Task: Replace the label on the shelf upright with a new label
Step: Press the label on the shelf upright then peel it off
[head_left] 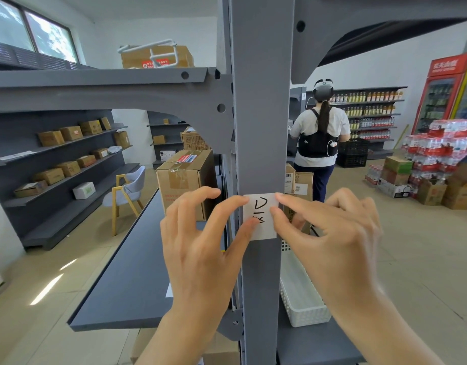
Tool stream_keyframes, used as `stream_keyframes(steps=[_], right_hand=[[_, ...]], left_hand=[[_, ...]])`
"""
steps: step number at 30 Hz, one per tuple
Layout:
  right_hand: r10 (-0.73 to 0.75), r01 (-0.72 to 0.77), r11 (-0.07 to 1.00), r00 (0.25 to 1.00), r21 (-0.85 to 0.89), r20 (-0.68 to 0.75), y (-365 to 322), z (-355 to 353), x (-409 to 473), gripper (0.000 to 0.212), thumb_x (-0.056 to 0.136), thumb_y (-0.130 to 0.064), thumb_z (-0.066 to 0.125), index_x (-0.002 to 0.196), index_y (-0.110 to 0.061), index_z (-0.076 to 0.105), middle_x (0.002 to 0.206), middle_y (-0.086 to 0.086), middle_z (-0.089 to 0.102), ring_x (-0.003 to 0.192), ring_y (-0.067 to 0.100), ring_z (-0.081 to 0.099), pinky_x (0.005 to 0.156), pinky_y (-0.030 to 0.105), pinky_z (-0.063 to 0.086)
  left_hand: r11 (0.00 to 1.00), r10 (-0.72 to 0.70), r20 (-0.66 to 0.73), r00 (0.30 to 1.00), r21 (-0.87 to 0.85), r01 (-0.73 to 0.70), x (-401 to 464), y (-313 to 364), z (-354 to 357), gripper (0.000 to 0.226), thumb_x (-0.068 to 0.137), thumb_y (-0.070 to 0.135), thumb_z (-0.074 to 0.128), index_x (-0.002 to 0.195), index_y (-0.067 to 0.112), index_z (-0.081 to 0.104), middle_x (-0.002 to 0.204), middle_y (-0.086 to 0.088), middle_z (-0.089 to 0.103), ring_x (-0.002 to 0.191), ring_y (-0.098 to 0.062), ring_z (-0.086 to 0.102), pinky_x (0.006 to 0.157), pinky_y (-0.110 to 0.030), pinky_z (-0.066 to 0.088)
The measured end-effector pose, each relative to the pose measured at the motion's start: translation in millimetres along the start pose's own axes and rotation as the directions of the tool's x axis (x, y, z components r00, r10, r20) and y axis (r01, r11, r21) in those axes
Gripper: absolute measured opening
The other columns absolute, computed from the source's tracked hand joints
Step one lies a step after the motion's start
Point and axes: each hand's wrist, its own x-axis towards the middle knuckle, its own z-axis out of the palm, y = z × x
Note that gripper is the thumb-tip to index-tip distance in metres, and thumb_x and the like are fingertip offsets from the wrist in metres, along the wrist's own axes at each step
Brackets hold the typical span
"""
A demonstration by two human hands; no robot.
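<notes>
A white paper label [262,206] with black handwritten marks lies flat against the grey shelf upright [260,114], at about the middle of the view. My left hand [200,238] touches its left edge with thumb and forefinger. My right hand [329,233] holds its right edge the same way, fingertips at the upper right corner and the middle of the edge. The other fingers of both hands are spread. The label's lower part is free of fingers.
A brown cardboard box [186,180] stands on the dark shelf board [127,285] left of the upright. A white perforated basket [300,293] sits on the shelf to the right. A person [319,133] stands in the aisle behind. Stacked bottle packs [443,148] fill the far right.
</notes>
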Motion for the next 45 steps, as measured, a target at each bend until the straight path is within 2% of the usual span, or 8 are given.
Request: stream_keyframes(steps=[6, 12, 16, 22, 27, 39, 42, 45], right_hand=[[0.035, -0.035, 0.999, 0.999, 0.002, 0.031, -2, -2, 5, 0.018, 0.082, -0.03, 0.082, 0.099, -0.024, 0.085, 0.056, -0.011, 0.066, 0.06, 0.018, 0.044, 0.067, 0.034, 0.031], [0.093, -0.106, 0.992, 0.98, 0.065, 0.178, -7, 0, 3, 0.008, 0.082, -0.038, 0.077, 0.083, -0.032, 0.083, 0.054, -0.013, 0.063, 0.067, 0.015, 0.044, 0.069, 0.032, 0.029], [0.048, -0.052, 0.998, 0.996, 0.044, 0.081, -5, -4, 0, 0.014, 0.086, -0.036, 0.078, 0.095, -0.027, 0.085, 0.058, -0.012, 0.067, 0.06, 0.015, 0.045, 0.072, 0.03, 0.028], [0.015, -0.014, 1.0, 1.0, 0.004, -0.022, -3, -1, 5, 0.016, 0.086, -0.033, 0.082, 0.099, -0.025, 0.085, 0.055, -0.012, 0.066, 0.054, 0.019, 0.044, 0.067, 0.035, 0.031], [0.04, -0.04, 0.999, 0.999, 0.0, 0.01, -7, -3, 16, 0.006, 0.084, -0.029, 0.081, 0.087, -0.027, 0.086, 0.054, -0.011, 0.064, 0.058, 0.019, 0.044, 0.071, 0.033, 0.03], [0.078, -0.078, 0.997, 0.997, 0.004, -0.009, -10, 1, 12, 0.005, 0.081, -0.027, 0.084, 0.086, -0.027, 0.086, 0.052, -0.008, 0.054, 0.062, 0.012, 0.032, 0.071, 0.027, 0.025], [0.076, -0.077, 0.997, 0.996, 0.014, 0.044, -13, 2, 16, 0.001, 0.079, -0.03, 0.083, 0.08, -0.029, 0.084, 0.05, -0.01, 0.056, 0.063, 0.011, 0.035, 0.072, 0.03, 0.03], [0.065, -0.068, 0.997, 0.991, 0.02, 0.117, -18, 3, 7, 0.013, 0.078, -0.04, 0.074, 0.074, -0.032, 0.083, 0.05, -0.011, 0.055, 0.068, 0.009, 0.031, 0.067, 0.035, 0.04]], left_hand=[[1.0, -0.017, -0.001, 1.0, -0.008, 0.017, -1, 2, 0, 0.035, 0.083, 0.042, 0.077, 0.114, 0.031, 0.066, 0.125, -0.003, 0.056, 0.116, -0.022, 0.047, 0.091, -0.032, 0.04], [0.999, -0.033, 0.019, 0.999, 0.003, 0.033, 2, 10, -2, 0.031, 0.083, 0.034, 0.081, 0.112, 0.026, 0.072, 0.12, -0.007, 0.063, 0.113, -0.026, 0.054, 0.094, -0.026, 0.034], [0.999, -0.047, 0.031, 0.998, 0.002, 0.047, 3, 11, -5, 0.032, 0.083, 0.033, 0.082, 0.113, 0.028, 0.071, 0.121, -0.006, 0.063, 0.114, -0.026, 0.054, 0.097, -0.02, 0.029], [0.999, -0.041, 0.023, 0.999, -0.007, 0.041, 3, 10, -6, 0.032, 0.083, 0.032, 0.081, 0.113, 0.031, 0.069, 0.122, -0.004, 0.06, 0.116, -0.021, 0.049, 0.092, -0.033, 0.04], [0.999, -0.045, 0.034, 0.998, -0.004, 0.045, 2, 9, -6, 0.031, 0.085, 0.035, 0.079, 0.114, 0.032, 0.07, 0.123, -0.001, 0.058, 0.117, -0.018, 0.044, 0.089, -0.042, 0.048], [0.999, -0.039, 0.043, 0.998, 0.036, 0.037, 3, 14, -8, 0.03, 0.084, 0.032, 0.08, 0.112, 0.029, 0.071, 0.12, -0.004, 0.061, 0.116, -0.024, 0.051, 0.094, -0.031, 0.039], [0.998, -0.044, 0.05, 0.998, 0.037, 0.042, 5, 19, -8, 0.032, 0.082, 0.026, 0.082, 0.112, 0.028, 0.071, 0.119, -0.004, 0.062, 0.116, -0.024, 0.051, 0.098, -0.022, 0.03], [0.999, -0.044, 0.055, 0.998, 0.022, 0.043, 5, 22, -11, 0.034, 0.082, 0.025, 0.082, 0.113, 0.029, 0.07, 0.118, -0.004, 0.061, 0.115, -0.025, 0.052, 0.097, -0.026, 0.034]])
